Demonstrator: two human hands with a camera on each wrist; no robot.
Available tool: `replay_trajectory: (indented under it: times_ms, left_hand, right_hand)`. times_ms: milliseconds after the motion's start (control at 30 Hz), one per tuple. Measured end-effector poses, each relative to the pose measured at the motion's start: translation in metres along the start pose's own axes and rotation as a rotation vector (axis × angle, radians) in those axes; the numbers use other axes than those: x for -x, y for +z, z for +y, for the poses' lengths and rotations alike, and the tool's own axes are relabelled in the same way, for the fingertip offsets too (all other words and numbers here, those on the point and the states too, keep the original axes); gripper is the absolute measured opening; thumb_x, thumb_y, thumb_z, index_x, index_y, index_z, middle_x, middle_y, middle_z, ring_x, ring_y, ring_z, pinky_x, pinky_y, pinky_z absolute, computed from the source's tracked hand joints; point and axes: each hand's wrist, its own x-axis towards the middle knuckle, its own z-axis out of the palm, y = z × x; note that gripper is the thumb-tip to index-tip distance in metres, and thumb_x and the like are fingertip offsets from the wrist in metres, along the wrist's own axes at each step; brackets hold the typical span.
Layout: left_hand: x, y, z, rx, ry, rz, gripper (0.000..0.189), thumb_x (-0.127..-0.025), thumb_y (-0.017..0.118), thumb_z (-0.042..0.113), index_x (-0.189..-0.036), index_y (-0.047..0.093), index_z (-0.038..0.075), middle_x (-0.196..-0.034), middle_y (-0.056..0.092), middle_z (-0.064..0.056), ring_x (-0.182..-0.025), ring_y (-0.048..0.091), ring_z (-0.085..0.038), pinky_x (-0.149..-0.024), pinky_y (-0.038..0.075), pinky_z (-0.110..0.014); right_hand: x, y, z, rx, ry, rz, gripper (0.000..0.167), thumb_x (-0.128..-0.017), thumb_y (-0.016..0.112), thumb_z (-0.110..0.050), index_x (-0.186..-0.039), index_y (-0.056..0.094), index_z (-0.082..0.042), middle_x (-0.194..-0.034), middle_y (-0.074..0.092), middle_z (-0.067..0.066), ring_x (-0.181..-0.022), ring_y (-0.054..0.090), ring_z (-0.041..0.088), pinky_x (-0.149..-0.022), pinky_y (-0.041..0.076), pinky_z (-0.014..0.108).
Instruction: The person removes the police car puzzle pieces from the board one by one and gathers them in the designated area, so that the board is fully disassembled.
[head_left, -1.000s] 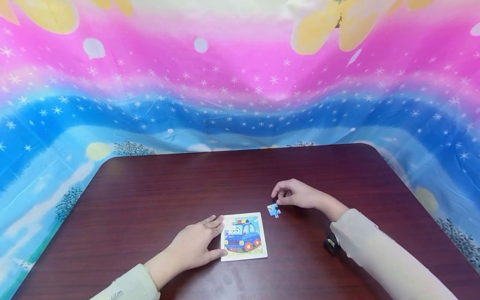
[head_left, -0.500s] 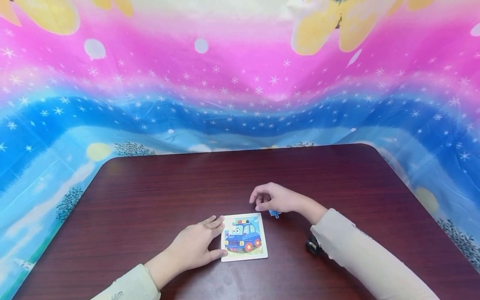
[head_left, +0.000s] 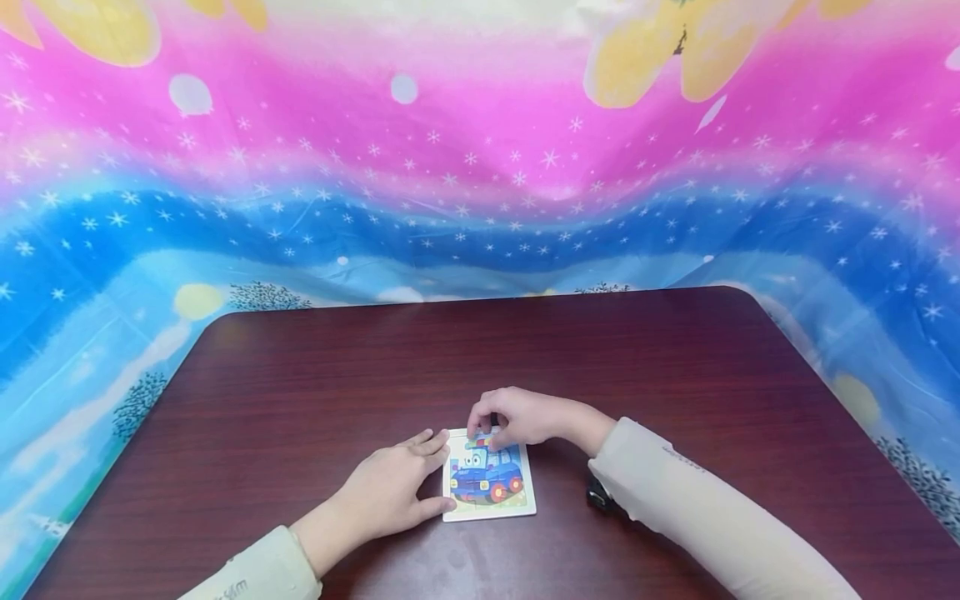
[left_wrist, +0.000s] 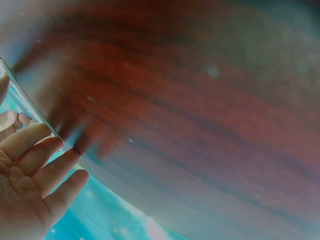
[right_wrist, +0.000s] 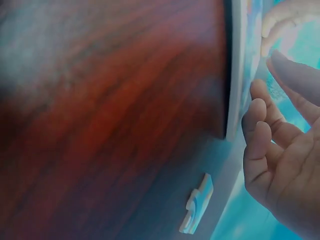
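A small square jigsaw puzzle with a blue cartoon car picture and a pale frame lies flat on the table. My left hand rests along its left edge, thumb at the lower corner and fingers extended. Over the puzzle's far edge is my right hand, its fingers bent down, thumb and index finger apart around the car's red and yellow roof light. Whether those fingertips press or only hover is unclear. One loose puzzle piece lies on the table in the right wrist view; in the head view the right hand hides it.
The dark red-brown wooden table has rounded far corners. Behind and beside it hangs a pink and blue patterned cloth. A small black device sits under the right sleeve.
My right hand has moved left and nearer, from beside the loose piece to over the puzzle's top edge. The loose piece went out of sight behind it. My left hand keeps its place.
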Motion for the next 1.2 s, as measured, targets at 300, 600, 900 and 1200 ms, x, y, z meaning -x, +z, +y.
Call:
replay_trajectory:
  times_ms: [300, 600, 900, 1200]
  left_hand:
    - [-0.0011, -0.0026, -0.0006, 0.000, 0.008, 0.004, 0.068, -0.084, 0.071, 0.054, -0.130, 0.066, 0.004, -0.142, 0.059, -0.009, -0.131, 0.058, -0.027, -0.098, 0.055, -0.042]
    - [-0.0005, -0.0026, -0.0008, -0.014, 0.006, 0.010, 0.069, -0.083, 0.071, 0.055, -0.130, 0.065, 0.004, -0.141, 0.060, -0.009, -0.131, 0.058, -0.027, -0.096, 0.056, -0.043]
    - [-0.0001, -0.0025, -0.0001, -0.010, 0.002, 0.005, 0.068, -0.083, 0.071, 0.054, -0.129, 0.066, 0.004, -0.141, 0.060, -0.009, -0.131, 0.058, -0.027, -0.097, 0.056, -0.043]
    - [-0.0003, -0.0008, 0.0009, -0.002, -0.003, -0.003, 0.067, -0.084, 0.071, 0.054, -0.129, 0.066, 0.004, -0.142, 0.059, -0.009, -0.131, 0.058, -0.028, -0.096, 0.056, -0.043]
  right_hand:
    - [-0.0039, 0.0020, -0.0058, 0.088, 0.036, -0.067, 0.035, -0.085, 0.076, -0.004, -0.114, 0.070, -0.022, -0.098, 0.055, -0.003, -0.089, 0.050, 0.013, -0.078, 0.046, 0.020]
    - [-0.0080, 0.0048, -0.0044, 0.114, 0.036, -0.075, 0.035, -0.084, 0.077, -0.004, -0.112, 0.069, -0.025, -0.099, 0.054, -0.005, -0.092, 0.051, 0.009, -0.082, 0.047, 0.021]
    - [-0.0074, 0.0074, -0.0048, 0.076, 0.050, -0.073, 0.036, -0.085, 0.076, -0.002, -0.111, 0.066, -0.025, -0.100, 0.052, -0.003, -0.092, 0.050, 0.011, -0.080, 0.047, 0.021]
    - [-0.0012, 0.0109, -0.0055, 0.081, 0.057, -0.050, 0.037, -0.086, 0.075, -0.004, -0.112, 0.065, -0.027, -0.104, 0.053, -0.004, -0.096, 0.052, 0.011, -0.082, 0.049, 0.022]
